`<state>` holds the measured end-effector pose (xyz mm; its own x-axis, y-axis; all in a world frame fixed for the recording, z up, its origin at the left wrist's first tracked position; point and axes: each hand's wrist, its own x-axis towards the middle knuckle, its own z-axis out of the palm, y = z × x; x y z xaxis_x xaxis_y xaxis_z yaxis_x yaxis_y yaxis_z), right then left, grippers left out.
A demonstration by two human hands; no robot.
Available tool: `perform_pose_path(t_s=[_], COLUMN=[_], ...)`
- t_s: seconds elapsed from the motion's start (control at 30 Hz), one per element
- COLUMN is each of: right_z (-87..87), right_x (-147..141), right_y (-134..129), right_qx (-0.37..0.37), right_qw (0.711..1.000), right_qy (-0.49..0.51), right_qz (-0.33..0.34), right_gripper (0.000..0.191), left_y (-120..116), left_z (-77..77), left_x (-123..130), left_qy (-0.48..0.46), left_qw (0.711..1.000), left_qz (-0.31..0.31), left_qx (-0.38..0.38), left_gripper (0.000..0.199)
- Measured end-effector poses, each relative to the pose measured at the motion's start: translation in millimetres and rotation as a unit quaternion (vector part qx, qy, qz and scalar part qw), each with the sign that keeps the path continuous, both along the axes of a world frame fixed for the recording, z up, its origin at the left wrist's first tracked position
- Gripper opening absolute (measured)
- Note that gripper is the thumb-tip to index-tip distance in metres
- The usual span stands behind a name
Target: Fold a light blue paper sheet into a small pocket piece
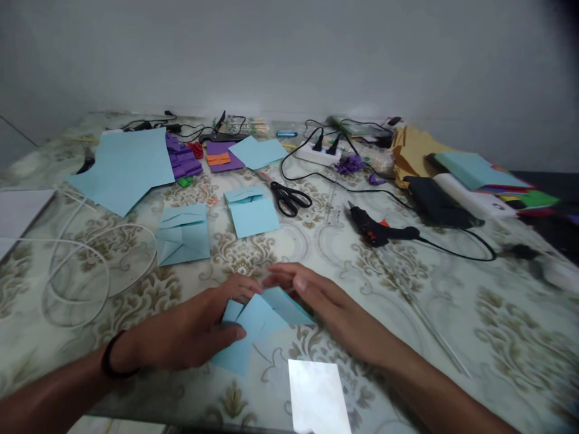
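A partly folded sheet of light blue paper (262,319) lies at the near middle of the table, its flaps standing up at angles. My left hand (194,325) pinches its left side, thumb in front and fingers at the upper edge. Curved over the paper's raised right flap, my right hand (316,295) has its fingers stretched out and its thumb apart from them. Two folded blue paper pieces, one left (184,235) and one right (251,211), lie beyond my hands. A small white card (319,395) rests by the near edge.
Black-handled scissors (287,196) lie past the folded pieces. A black glue gun (377,226) and a clear glue stick (429,319) are at right. A white cable (106,289) coils at left. Toward the wall are large blue paper (131,166), a power strip (316,154) and stacked papers (479,169).
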<state>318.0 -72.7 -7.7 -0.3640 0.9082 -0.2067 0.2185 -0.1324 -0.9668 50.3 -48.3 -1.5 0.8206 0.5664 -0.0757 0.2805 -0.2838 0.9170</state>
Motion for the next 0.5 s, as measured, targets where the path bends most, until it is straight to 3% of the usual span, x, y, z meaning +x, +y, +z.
perform_pose_path(t_s=[0.1,0.3,0.5], right_z=[1.1,5.8,6.3], right_x=[-4,-3,10], right_y=[1,3,5], right_qx=[-0.004,0.024,0.236], right_qw=[0.999,0.999,0.969], right_qy=[-0.002,-0.027,-0.008], right_qz=[0.039,0.04,0.07], right_gripper=[0.035,0.022,0.024], left_y=[3,6,2], left_z=[2.5,4.5,-2.5], left_x=[-1,-1,-3], left_qy=[-0.015,-0.046,-0.007], left_qw=[0.999,0.998,0.994], left_qz=[-0.039,-0.03,0.108], left_qx=[0.001,0.034,-0.023], left_gripper=[0.04,0.044,0.041])
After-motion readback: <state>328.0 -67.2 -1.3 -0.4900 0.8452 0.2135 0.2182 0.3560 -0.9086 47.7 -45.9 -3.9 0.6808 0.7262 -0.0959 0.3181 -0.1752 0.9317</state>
